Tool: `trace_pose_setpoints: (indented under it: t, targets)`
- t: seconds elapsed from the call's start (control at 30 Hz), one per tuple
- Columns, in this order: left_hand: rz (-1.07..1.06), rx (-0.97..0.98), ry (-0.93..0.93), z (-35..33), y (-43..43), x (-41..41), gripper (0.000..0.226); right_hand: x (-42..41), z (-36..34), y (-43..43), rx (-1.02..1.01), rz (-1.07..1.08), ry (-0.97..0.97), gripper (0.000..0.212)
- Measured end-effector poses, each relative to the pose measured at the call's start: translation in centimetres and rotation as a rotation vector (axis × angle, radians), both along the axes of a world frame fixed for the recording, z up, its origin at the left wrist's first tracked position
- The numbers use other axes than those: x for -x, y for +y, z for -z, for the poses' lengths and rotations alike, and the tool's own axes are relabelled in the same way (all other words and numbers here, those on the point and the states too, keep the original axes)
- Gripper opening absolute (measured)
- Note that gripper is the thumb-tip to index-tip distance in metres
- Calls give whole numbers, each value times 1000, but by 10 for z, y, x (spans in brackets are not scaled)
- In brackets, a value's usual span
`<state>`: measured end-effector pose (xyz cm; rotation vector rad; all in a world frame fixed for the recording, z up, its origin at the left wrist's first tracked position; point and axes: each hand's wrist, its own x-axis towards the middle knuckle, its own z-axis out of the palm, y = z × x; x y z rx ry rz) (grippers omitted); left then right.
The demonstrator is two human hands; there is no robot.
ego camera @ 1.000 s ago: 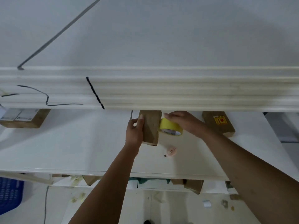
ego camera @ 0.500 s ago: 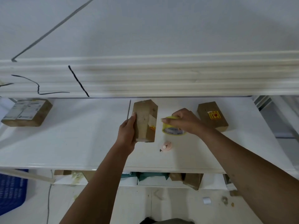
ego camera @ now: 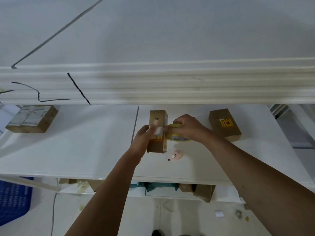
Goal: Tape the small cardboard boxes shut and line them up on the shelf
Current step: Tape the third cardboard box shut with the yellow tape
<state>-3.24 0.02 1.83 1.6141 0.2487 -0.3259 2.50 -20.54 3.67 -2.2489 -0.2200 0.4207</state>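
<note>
**Box held upright at mid-shelf, tape roll pressed to its side**

The left hand (ego camera: 142, 139) grips a small cardboard box (ego camera: 157, 120) that stands tall and narrow over the middle of the white shelf (ego camera: 85, 150), about halfway between its front and back edges. The fingers wrap the box's left side and the thumb reaches across its front face. That patch is blurred, so how the thumb lies is hard to read. Whether the box's lower end rests on the shelf or hangs just above it cannot be told.

The right hand (ego camera: 187, 126) holds a yellow tape roll (ego camera: 177, 138), fingers curled over its top, and the roll touches the right side of the box. A pale, blurred strip crosses the box front between the two hands.

A small pink cutter (ego camera: 175, 155) lies on the shelf just in front of the roll, toward the front edge and apart from both hands.

A second cardboard box (ego camera: 223, 125) with a yellow and red sticker lies flat toward the right end of the shelf, near the right wrist. A third box (ego camera: 32, 119) bearing white labels lies well apart at the left end, close to the back edge.

The ribbed edge of an upper shelf (ego camera: 170, 82) runs across above, marked with black lines. Below the front edge, more brown boxes (ego camera: 204, 193) sit on a lower level, and a blue crate (ego camera: 13, 201) stands at the lower left.
</note>
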Motion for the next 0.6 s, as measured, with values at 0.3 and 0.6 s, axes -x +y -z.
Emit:
trace_pose_setpoints:
  t: [0.3, 0.6]
  targets:
    - [-133, 121, -1, 11, 14, -2, 34, 10, -3, -16, -372, -79, 104, 91]
    - [-119, 304, 13, 6, 13, 4, 35, 3, 6, -24, -130, 14, -94, 64]
